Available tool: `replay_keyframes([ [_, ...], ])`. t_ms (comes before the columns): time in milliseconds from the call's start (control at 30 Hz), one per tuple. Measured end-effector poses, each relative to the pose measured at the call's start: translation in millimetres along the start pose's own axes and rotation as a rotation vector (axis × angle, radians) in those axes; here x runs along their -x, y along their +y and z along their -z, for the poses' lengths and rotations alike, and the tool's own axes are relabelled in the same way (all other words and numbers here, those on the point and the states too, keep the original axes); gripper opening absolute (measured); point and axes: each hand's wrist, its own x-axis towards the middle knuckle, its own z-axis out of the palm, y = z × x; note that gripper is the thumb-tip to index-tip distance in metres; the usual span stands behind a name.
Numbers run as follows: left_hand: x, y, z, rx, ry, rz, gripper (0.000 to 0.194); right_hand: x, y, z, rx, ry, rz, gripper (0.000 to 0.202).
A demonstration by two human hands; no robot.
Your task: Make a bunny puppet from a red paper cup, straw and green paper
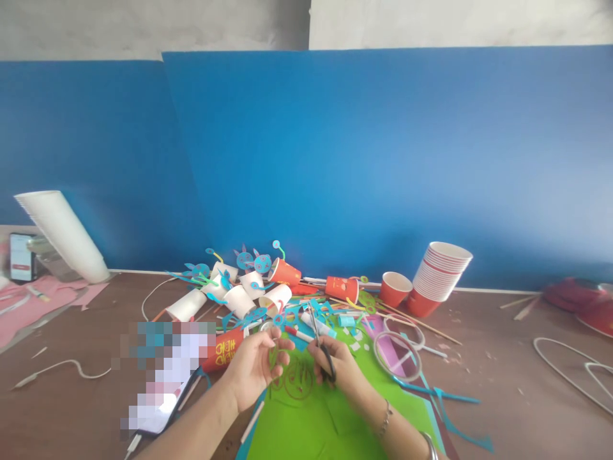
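Observation:
My right hand (342, 365) is closed around a pair of scissors (315, 322), its fingers at the dark handles and the blades pointing away from me. My left hand (256, 365) hovers to the left of it, palm turned inward, fingers loosely curled and apart with nothing visible in them. Beneath both hands lies a sheet of green paper (368, 415) with round figures drawn in reddish lines, partly covered by my hands. A red cup (225, 350) with yellow lettering lies just beyond my left wrist. Behind the scissors are a glue-stick-like tube (322, 326) and blue paper scraps.
White paper cups (186, 305) with blue paper animal shapes and straws crowd the back. A leaning stack of cups (443, 271) stands at right, near tape rolls (397, 356). A phone (165, 383) on a cable lies left of my left forearm. Blue panels (359, 153) border the table.

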Motion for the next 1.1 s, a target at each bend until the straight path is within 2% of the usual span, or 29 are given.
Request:
replay_keyframes([
  [100, 8, -1, 6.2, -0.192, -0.023, -0.025, 0.020, 0, -1, 0, 0.013, 0.000, 0.000, 0.034],
  [200, 14, -6, 14.5, -0.535, 0.016, -0.084, 0.011, 1, -2, 0, 0.017, -0.005, 0.010, 0.033],
  [333, 15, -16, 29.9, -1.055, 0.104, -0.383, 0.016, 0, -1, 0, 0.053, -0.017, 0.010, 0.032],
  [433, 17, -22, 38.8, -1.341, 0.126, -0.487, 0.023, -2, -1, 2, 0.099, 0.003, -0.007, 0.028],
  [600, 23, -21, 38.6, -1.626, -0.052, -0.476, 0.043, -5, 0, 9, 0.138, 0.042, -0.011, 0.024],
  [800, 26, -18, 34.6, -1.874, -0.217, -0.533, 0.031, -2, -6, 13, 0.153, 0.002, -0.018, 0.022],
  [900, 25, -19, 37.3, -1.924, -0.294, -0.636, 0.026, 6, -18, 17, 0.120, -0.072, -0.008, 0.027],
  [1000, 21, -23, 42.7, -1.997, -0.346, -0.775, 0.020, 20, -33, 21, 0.037, -0.256, -0.037, 0.033],
  [1100, 16, -28, 48.8, -2.064, -0.362, -0.936, 0.009, 40, -40, 18, -0.106, -0.436, -0.158, 0.040],
])
